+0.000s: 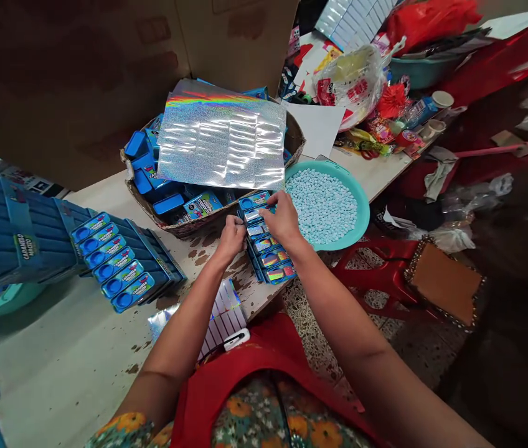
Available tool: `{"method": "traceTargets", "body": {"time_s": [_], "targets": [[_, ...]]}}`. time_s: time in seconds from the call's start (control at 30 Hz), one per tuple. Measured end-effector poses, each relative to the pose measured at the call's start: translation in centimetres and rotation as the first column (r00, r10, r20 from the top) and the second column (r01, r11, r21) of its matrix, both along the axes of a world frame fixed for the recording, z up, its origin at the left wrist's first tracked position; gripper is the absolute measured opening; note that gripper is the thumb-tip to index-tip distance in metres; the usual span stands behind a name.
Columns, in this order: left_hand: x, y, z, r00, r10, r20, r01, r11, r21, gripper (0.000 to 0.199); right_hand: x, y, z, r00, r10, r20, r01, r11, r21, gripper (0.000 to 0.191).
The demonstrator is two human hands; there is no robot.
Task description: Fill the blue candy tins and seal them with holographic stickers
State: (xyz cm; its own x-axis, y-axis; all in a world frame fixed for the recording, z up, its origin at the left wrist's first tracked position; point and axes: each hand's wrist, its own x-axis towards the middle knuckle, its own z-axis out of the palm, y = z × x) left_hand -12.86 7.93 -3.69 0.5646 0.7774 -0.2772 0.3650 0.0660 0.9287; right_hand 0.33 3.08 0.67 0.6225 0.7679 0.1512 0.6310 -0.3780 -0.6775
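We see the right hand (284, 219) bent over the far end of a row of blue boxes (271, 256), thumb and fingers close together; we cannot tell what they grip. The left hand (233, 236) is curled, fingertips at the row's nine o'clock side, and we cannot tell whether it has hold of anything. From the row, which lies at the bench (81, 373) edge, we find a teal tub (363, 211) of pale pellets (322, 205) at two o'clock, a carton (182, 231) under a silver sheet (221, 140) at eleven, stacked blue boxes (119, 264) at nine, and a sticker sheet (229, 305) at seven, partly behind the left forearm.
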Motion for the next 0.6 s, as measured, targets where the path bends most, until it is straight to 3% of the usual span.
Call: {"method": "traceTargets", "body": {"time_s": [0.1,0.23,0.3,0.37,0.43,0.47,0.5,0.6], "targets": [[-1.9,-0.3,-0.4,0.985,-0.022,-0.172,0.048,0.988,0.146,0.014,0.3,-0.1,0.0,0.999,0.026,0.025,-0.026,0.999,0.018,0.017],[-9.3,-2.4,-1.1,0.876,-0.09,-0.474,0.251,0.925,0.287,0.024,-0.7,-2.3,1.9,0.995,-0.007,0.104,-0.01,0.986,0.164,0.025],[-13.9,-4.5,-1.9,0.744,-0.162,-0.649,0.385,0.897,0.218,0.03,-2.8,-4.5,3.1,0.989,-0.006,0.145,-0.033,0.964,0.265,0.025],[-17.8,-6.5,-2.9,0.544,-0.218,-0.81,0.425,0.904,0.042,0.033,-6.0,-6.9,3.3,0.983,0.125,0.138,-0.163,0.936,0.312,0.024],[-20.4,-7.7,-3.6,0.415,-0.211,-0.885,0.352,0.934,-0.058,0.03,-9.8,-8.7,2.1,0.919,0.387,0.072,-0.39,0.872,0.296,0.023],[-21.3,-8.0,-3.8,0.403,-0.188,-0.896,0.305,0.95,-0.062,0.029,-11.7,-9.3,0.9,0.86,0.51,0.014,-0.496,0.829,0.258,0.022],[-22.0,-8.1,-3.9,0.42,-0.166,-0.892,0.266,0.962,-0.053,0.028,-13.4,-9.6,-0.6,0.807,0.589,-0.044,-0.569,0.794,0.214,0.022],[-23.1,-8.0,-3.6,0.515,-0.152,-0.844,0.198,0.979,-0.056,0.028,-17.3,-9.4,-5.7,0.724,0.672,-0.157,-0.676,0.736,0.031,0.024]]}}
